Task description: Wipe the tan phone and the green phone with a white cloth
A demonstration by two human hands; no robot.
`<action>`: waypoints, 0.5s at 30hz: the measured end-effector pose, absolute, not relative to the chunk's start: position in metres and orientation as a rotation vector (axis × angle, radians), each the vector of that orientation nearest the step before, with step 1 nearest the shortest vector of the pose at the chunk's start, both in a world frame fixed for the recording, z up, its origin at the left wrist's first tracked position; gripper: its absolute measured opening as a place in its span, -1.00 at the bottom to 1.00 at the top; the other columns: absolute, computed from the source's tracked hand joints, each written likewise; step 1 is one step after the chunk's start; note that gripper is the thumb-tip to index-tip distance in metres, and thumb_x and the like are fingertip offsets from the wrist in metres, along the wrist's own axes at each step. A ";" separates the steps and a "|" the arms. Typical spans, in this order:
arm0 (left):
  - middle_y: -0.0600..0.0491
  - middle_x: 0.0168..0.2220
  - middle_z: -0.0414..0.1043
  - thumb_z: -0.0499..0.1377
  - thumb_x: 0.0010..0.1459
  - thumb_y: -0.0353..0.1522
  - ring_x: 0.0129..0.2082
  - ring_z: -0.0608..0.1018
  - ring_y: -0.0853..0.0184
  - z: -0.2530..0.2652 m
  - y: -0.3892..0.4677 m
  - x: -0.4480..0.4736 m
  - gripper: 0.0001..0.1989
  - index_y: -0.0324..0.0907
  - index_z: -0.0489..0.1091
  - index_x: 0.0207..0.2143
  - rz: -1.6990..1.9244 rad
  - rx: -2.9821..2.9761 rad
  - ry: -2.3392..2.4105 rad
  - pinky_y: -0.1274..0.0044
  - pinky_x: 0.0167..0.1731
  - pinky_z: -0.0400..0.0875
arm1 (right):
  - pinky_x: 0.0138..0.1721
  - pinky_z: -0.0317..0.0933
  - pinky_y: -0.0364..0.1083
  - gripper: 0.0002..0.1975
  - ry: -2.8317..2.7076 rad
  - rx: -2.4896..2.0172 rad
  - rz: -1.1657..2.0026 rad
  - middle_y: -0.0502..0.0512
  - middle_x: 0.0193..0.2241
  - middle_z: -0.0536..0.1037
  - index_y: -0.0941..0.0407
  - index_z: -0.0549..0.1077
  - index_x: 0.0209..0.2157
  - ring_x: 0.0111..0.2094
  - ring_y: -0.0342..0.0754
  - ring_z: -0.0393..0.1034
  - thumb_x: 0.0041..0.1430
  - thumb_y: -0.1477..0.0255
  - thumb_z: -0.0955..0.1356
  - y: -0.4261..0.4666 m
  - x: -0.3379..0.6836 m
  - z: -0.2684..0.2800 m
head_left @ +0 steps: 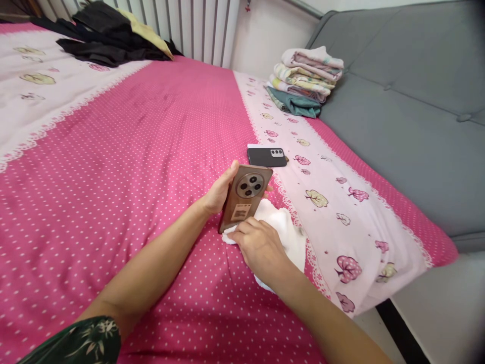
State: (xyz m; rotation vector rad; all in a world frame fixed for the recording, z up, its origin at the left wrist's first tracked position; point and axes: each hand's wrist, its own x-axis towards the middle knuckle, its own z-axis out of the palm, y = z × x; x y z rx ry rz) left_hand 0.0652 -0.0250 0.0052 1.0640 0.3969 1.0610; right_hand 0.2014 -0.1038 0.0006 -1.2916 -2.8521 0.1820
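My left hand (221,191) is closed around a brown smartphone (248,197), its back with the round camera ring and a paper label facing me. The phone is tilted upright above the bed. Bunched in my right hand (261,245) is a white cloth (286,230), pressed against the phone's lower end. Part of that cloth hangs down to the right, onto the bedspread. Just beyond the held phone lies a dark smartphone (261,156), camera side up, with a pale flat thing showing along its far edge.
A pink polka-dot bedspread (170,116) with white printed bands covers the bed. Folded cloths (306,76) are stacked against the grey padded headboard (397,91) on the right. Dark clothes (109,35) lie at the far left near a white radiator (197,30).
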 end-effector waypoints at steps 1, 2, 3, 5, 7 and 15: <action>-0.24 -0.20 0.58 -0.01 0.02 0.27 -0.21 0.60 0.13 0.005 -0.025 0.065 -0.12 -0.33 0.48 -0.05 1.060 1.063 0.397 0.42 -0.24 0.42 | -0.24 0.14 -0.03 -0.78 -2.855 -1.294 0.184 0.04 -0.26 0.59 0.04 0.57 -0.16 -0.16 -0.02 0.35 0.26 0.55 0.33 -0.104 0.201 0.001; -0.23 -0.20 0.58 -0.02 0.03 0.28 -0.22 0.60 0.14 0.005 -0.025 0.065 -0.11 -0.33 0.48 -0.04 1.060 1.063 0.399 0.41 -0.24 0.42 | -0.24 0.14 -0.03 -0.78 -2.857 -1.298 0.187 0.04 -0.26 0.59 0.04 0.57 -0.16 -0.16 -0.02 0.35 0.27 0.55 0.33 -0.104 0.201 0.001; -0.23 -0.20 0.58 -0.02 0.03 0.28 -0.24 0.60 0.15 0.004 -0.024 0.065 -0.11 -0.33 0.48 -0.04 1.061 1.063 0.401 0.41 -0.24 0.42 | -0.24 0.14 -0.03 -0.78 -2.858 -1.300 0.188 0.05 -0.27 0.59 0.04 0.57 -0.16 -0.16 -0.02 0.35 0.27 0.55 0.32 -0.104 0.201 0.001; -0.23 -0.21 0.58 -0.03 0.03 0.29 -0.25 0.61 0.16 0.004 -0.024 0.065 -0.11 -0.32 0.48 -0.05 1.061 1.061 0.402 0.41 -0.24 0.42 | -0.23 0.14 -0.04 -0.78 -2.856 -1.299 0.188 0.05 -0.26 0.59 0.04 0.57 -0.15 -0.16 -0.02 0.35 0.27 0.54 0.32 -0.104 0.201 0.002; -0.23 -0.21 0.58 -0.02 0.02 0.29 -0.24 0.61 0.15 0.003 -0.024 0.065 -0.11 -0.32 0.48 -0.06 1.061 1.057 0.397 0.41 -0.23 0.42 | -0.23 0.15 -0.04 -0.78 -2.852 -1.294 0.189 0.06 -0.26 0.59 0.04 0.57 -0.14 -0.15 -0.02 0.35 0.27 0.55 0.32 -0.104 0.201 0.001; -0.24 -0.18 0.58 -0.02 0.03 0.28 -0.22 0.60 0.14 0.003 -0.025 0.065 -0.11 -0.33 0.49 -0.06 1.053 1.045 0.395 0.42 -0.24 0.43 | -0.22 0.14 -0.03 -0.78 -2.863 -1.311 0.195 0.05 -0.25 0.59 0.05 0.57 -0.14 -0.14 0.00 0.35 0.27 0.55 0.32 -0.104 0.201 0.002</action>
